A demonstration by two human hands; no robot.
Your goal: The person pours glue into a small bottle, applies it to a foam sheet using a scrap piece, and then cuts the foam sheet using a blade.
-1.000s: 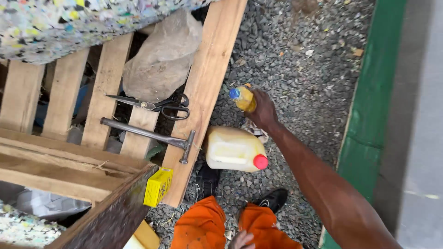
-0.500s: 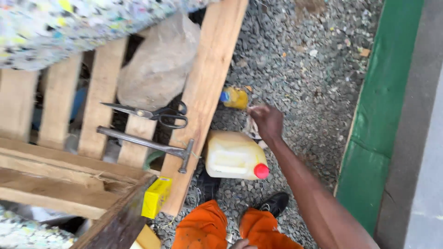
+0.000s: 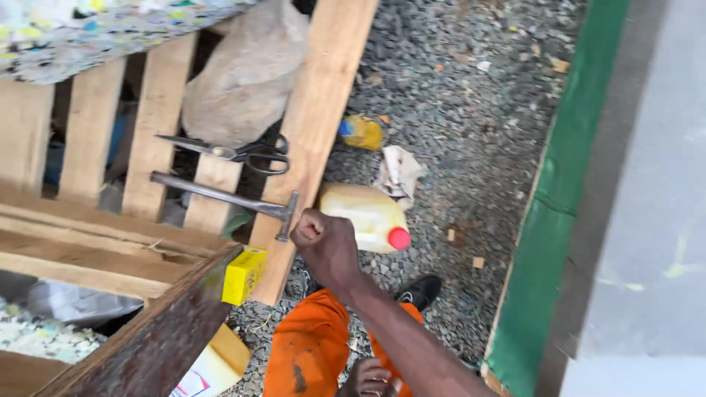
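Right hand (image 3: 325, 242) is up in front of the camera, fingers curled into a loose fist, nothing visibly gripped; it sits just beside the head of the hammer (image 3: 228, 200), close but I can't tell if it touches; the hammer lies flat across the wooden pallet slats (image 3: 158, 125), metal handle running up-left, head at the edge of the wide plank (image 3: 320, 110).

Left hand (image 3: 371, 378) is low at the frame bottom by the orange trousers (image 3: 305, 353); only partly in view, fingers look bent, can't tell if it holds anything.

Black-handled scissors (image 3: 235, 152) lie on the slats just above the hammer, blades pointing left; a grey-brown sack (image 3: 246, 77) sits behind them.

Pale yellow jug with red cap (image 3: 368, 217) lies on its side on the gravel (image 3: 456, 88), just right of the fist; crumpled white rag (image 3: 401, 175) above it; small yellow bottle with blue cap (image 3: 360, 132) beyond that, next to the plank.

Yellow box (image 3: 243, 276) rests at the plank's lower end against a dark rusty beam (image 3: 154, 338); black shoe (image 3: 419, 292) on the gravel; green edging (image 3: 566, 191) runs along the right.
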